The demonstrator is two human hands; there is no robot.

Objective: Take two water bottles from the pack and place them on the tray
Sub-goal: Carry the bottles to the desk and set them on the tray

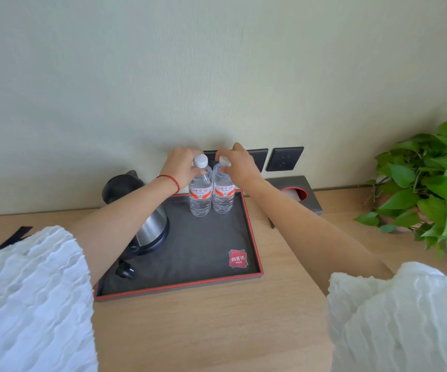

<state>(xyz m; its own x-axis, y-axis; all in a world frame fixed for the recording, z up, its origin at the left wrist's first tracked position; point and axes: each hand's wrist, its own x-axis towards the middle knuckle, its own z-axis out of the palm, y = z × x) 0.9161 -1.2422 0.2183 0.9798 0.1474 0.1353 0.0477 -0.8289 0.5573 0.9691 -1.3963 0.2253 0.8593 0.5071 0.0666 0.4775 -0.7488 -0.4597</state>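
The left hand is gripping the neck of the left water bottle, fingers curled around it just below the white cap, and a red string bracelet is circling that wrist. The right hand is closing over the top of the right water bottle, fingers wrapping the cap and neck so that the cap is mostly hidden. Both bottles are standing upright side by side, touching or nearly so, on the far end of the tray, close to its back rim. Each is wearing a red and white label. The tray is dark with a red edge and is lying on a light wooden table; a red square logo is sitting at its near right corner. At the left side of the tray, partly hidden under the left forearm, a steel and black kettle is resting, with its black plug lying at the tray's near left. Behind the tray, dark wall sockets are showing on the pale wall. To the right of the tray a dark tissue box is standing against the wall, and further right a leafy green plant is spreading. White crinkled sleeves are filling the near corners.
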